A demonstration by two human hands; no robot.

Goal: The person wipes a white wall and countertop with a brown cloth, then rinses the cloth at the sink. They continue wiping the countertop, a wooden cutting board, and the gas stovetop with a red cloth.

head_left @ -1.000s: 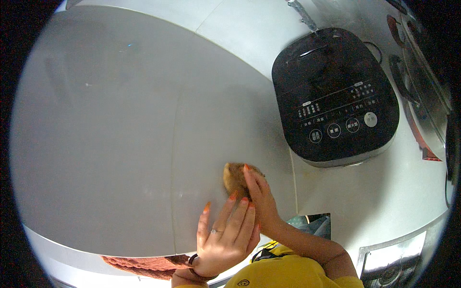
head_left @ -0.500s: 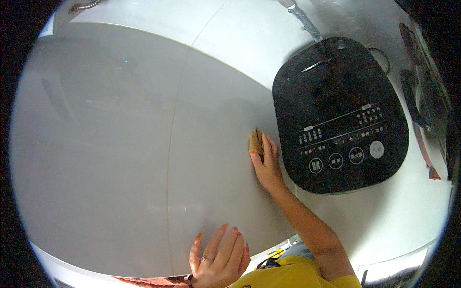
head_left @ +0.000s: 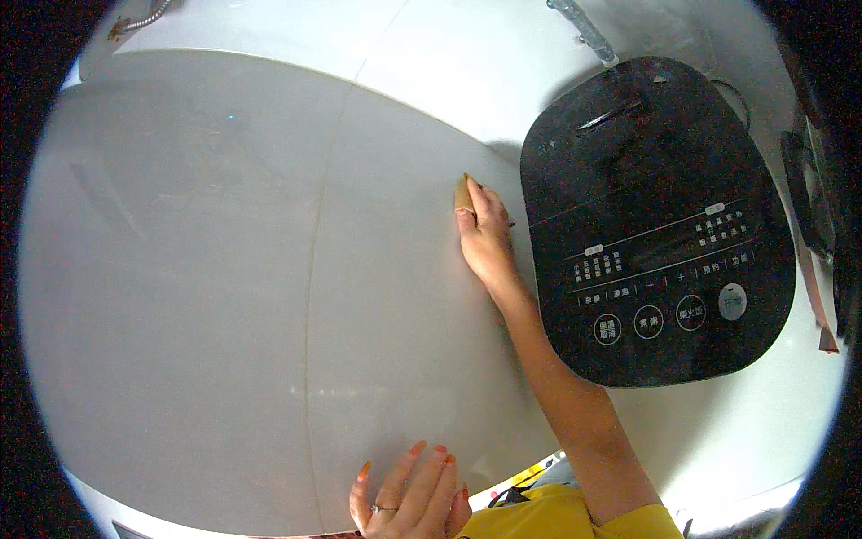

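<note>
My right hand (head_left: pixel 486 235) reaches along the left side of a rice cooker (head_left: pixel 660 225) with a black panel lid. It grips a folded tan cloth (head_left: pixel 462 195) and presses it to the grey countertop (head_left: pixel 206 296). The cloth pokes out beyond my thumb and fingertips; the rest of it is covered by the hand. At the near edge, my left hand (head_left: pixel 409 494) is held with its fingers stretched out and nothing in it. It has a ring and orange nails.
Behind the counter rises a white wall (head_left: pixel 431 54). A grey pipe (head_left: pixel 584 31) comes down behind the cooker, and a metal hose (head_left: pixel 144 20) shows at the far left. Dark pan-like items (head_left: pixel 804 193) stand along the right side. A seam (head_left: pixel 312 341) crosses the countertop.
My right hand has slid the cloth away from me along the counter beside the cooker. My left hand stays near the front edge. The view has shifted slightly.
</note>
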